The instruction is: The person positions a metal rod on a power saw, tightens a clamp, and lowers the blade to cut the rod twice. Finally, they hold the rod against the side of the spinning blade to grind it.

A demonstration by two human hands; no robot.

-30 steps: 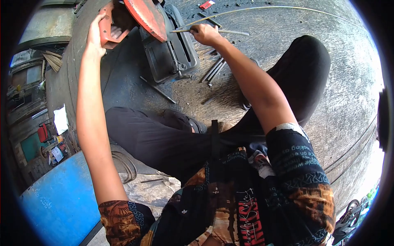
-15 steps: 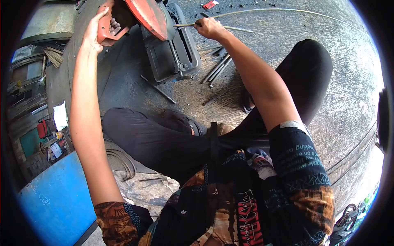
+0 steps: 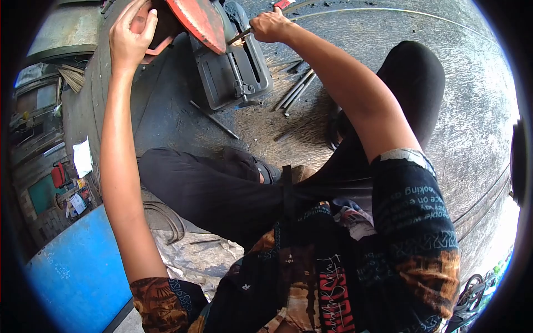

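A chop saw with a red blade guard [image 3: 199, 21] stands on a dark base [image 3: 233, 64] on the concrete floor ahead of me. My left hand [image 3: 130, 36] is wrapped around the saw's orange handle [image 3: 158, 47]. My right hand [image 3: 269, 26] grips a thin metal rod [image 3: 240, 36] whose end lies under the blade guard. A few sparks show where the rod meets the saw. Most of the rod is hidden by my hand.
Several cut rods [image 3: 294, 91] lie on the floor right of the saw base, and one longer rod [image 3: 214, 119] lies in front of it. My legs in black trousers [image 3: 222, 188] are folded below. A blue panel [image 3: 78, 266] sits at lower left, clutter further left.
My left hand has closed fully over the saw handle. My right hand has slid the rod left and closer to the blade, and sparks now appear there.
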